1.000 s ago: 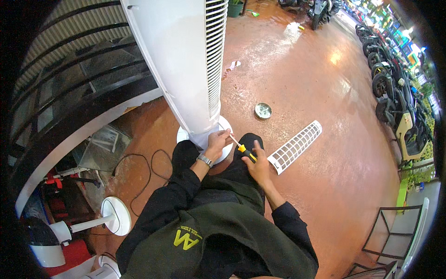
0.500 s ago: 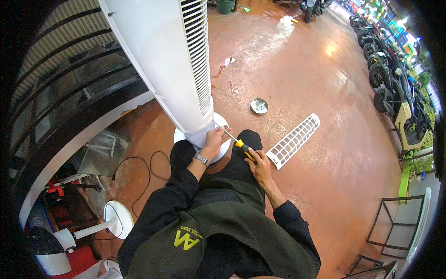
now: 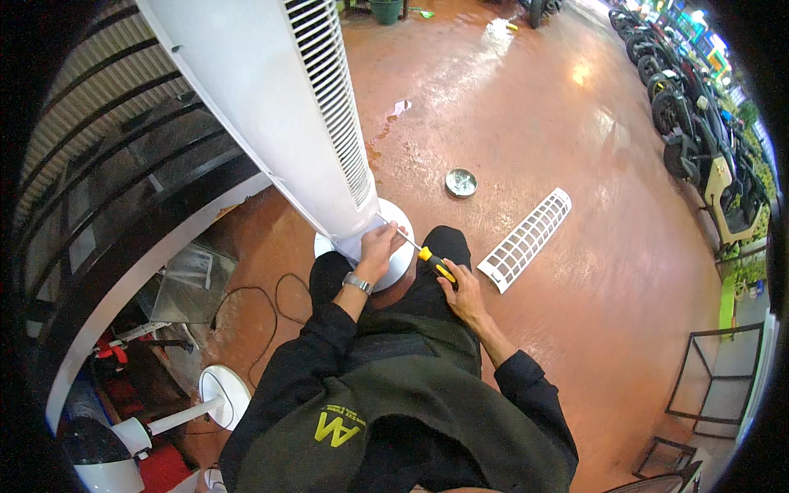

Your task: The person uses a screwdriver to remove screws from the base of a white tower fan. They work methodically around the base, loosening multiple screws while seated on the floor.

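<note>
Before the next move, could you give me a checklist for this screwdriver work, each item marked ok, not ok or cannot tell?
1. Right hand holds the screwdriver by its handle: ok.
2. Left hand is at the screwdriver's shaft: ok. Firmness of its grip: cannot tell.
3. Tip properly seated at the lower end of the white tower: cannot tell, too small.
4. Tower stands on its round base: ok.
5. Loose white grille lies apart from both hands: ok.
6. Small round dish lies within view: ok. Its contents: cannot tell.

Reddish-brown floor bears round dish; white grid panel; dark cable; white tower fan
</note>
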Tool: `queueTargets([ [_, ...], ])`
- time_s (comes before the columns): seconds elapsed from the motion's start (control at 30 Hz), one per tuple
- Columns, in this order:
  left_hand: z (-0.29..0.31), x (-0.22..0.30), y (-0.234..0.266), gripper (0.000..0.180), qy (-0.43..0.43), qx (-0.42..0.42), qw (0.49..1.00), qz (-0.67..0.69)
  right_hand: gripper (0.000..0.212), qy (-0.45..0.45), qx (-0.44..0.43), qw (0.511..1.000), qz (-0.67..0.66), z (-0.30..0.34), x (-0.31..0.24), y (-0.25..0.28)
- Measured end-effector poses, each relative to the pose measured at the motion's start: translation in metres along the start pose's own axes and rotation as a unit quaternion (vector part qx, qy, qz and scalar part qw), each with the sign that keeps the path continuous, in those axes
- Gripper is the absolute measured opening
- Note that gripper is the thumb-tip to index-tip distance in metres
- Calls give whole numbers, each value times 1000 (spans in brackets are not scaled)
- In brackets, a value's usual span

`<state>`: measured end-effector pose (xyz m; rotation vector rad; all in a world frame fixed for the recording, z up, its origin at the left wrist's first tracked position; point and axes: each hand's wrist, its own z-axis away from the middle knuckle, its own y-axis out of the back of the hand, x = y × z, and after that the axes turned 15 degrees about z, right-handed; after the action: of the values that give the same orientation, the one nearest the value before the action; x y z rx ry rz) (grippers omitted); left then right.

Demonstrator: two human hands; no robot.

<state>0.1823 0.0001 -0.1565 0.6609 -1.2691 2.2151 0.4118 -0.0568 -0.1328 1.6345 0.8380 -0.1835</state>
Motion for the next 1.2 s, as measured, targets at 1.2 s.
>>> queueTargets([
  [1.2, -8, -3, -17, 23, -12, -4, 998, 59, 34, -175, -123, 945, -248, -16, 20, 6],
])
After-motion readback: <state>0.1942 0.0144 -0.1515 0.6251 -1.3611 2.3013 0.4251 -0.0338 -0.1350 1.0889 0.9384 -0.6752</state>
